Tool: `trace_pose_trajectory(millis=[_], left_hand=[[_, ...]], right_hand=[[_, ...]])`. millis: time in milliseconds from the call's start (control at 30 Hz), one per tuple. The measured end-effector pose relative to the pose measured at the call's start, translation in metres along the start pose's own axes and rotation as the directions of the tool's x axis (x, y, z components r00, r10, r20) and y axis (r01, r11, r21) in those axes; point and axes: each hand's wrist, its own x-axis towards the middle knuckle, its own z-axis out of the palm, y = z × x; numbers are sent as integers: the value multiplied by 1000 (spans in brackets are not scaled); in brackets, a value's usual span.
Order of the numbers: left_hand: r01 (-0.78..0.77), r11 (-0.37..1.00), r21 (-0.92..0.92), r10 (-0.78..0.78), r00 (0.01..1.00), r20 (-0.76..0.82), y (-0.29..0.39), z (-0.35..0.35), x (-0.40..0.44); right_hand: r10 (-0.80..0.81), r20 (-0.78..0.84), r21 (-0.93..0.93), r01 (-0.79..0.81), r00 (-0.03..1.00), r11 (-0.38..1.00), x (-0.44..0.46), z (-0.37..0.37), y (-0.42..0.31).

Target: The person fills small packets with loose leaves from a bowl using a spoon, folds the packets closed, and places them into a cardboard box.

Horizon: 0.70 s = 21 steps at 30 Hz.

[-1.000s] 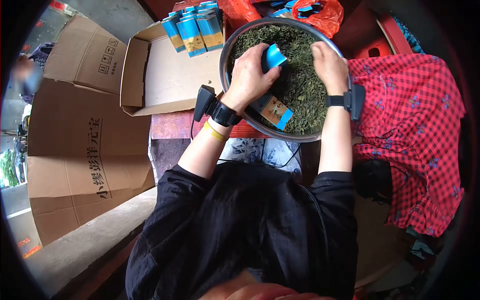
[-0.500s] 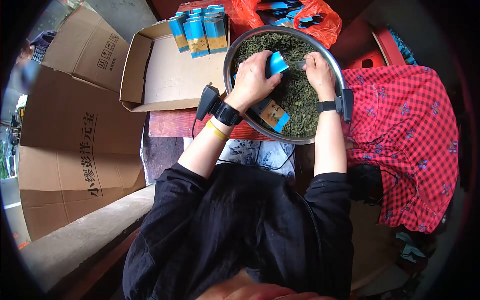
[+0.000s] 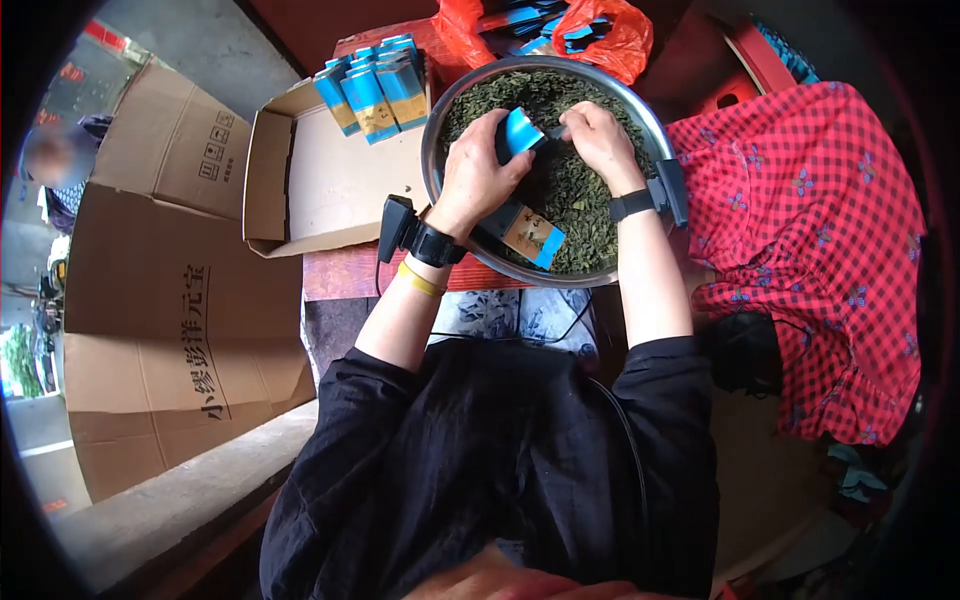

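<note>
A round metal basin (image 3: 432, 185) holds dark green dried tea leaves (image 3: 590, 232). Over its middle my left hand (image 3: 474, 170) is closed round a small blue tea packet (image 3: 521, 132), tilted with its end toward my right hand. My right hand (image 3: 600, 142) has its fingers pinched on a small grey tool (image 3: 556, 132), close beside the packet's end; most of this tool is hidden, so I cannot tell its kind. Below my left hand, another blue-and-gold packet (image 3: 532, 236) lies on the leaves at the basin's near side.
Left of the basin, an open cardboard tray (image 3: 335, 190) holds several upright blue-and-gold packets (image 3: 375, 95). Behind the basin lies a red plastic bag (image 3: 625, 40) with more blue packets. A large carton (image 3: 150, 300) stands left, a red checked cloth (image 3: 800, 230) right. Another person (image 3: 60, 165) is far left.
My right hand has moved to the left with the grey tool, nearer the packet. The camera view has shifted slightly. My left hand keeps its hold on the packet.
</note>
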Motion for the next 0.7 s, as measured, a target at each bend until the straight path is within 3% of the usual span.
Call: trace_pose_trajectory(millis=[67,100,200,367,533,600,633,700], left_hand=[[8,1000,-8,-8,1000,11,2,0,0],[20,1000,-2,-20,1000,11,3,0,0],[19,1000,-4,-20,1000,-4,4,0,0],[25,999,-23,-25,1000,0,6,0,0],[52,999,-14,-52,999,-2,3,1,1],[62,998,-19,-62,998,-1,2,1,1],[71,997,-29,-71,997,0,2,1,1],[76,997,-25,-76,997,-1,4,0,1]], right_hand=[[74,101,290,-101,992,952,8,-2,8],[53,31,409,-61,998,910,6,-5,4],[94,-97,494,-34,991,869,6,-14,3],[-9,-188,605,123,982,787,-4,-17,-14],[-378,-120,434,391,918,812,-24,-10,-37],[-503,-213,261,545,838,797,-28,-10,-42],[-504,-211,265,546,837,795,-28,-13,-44],[-610,-406,31,677,681,735,-28,-19,-48]])
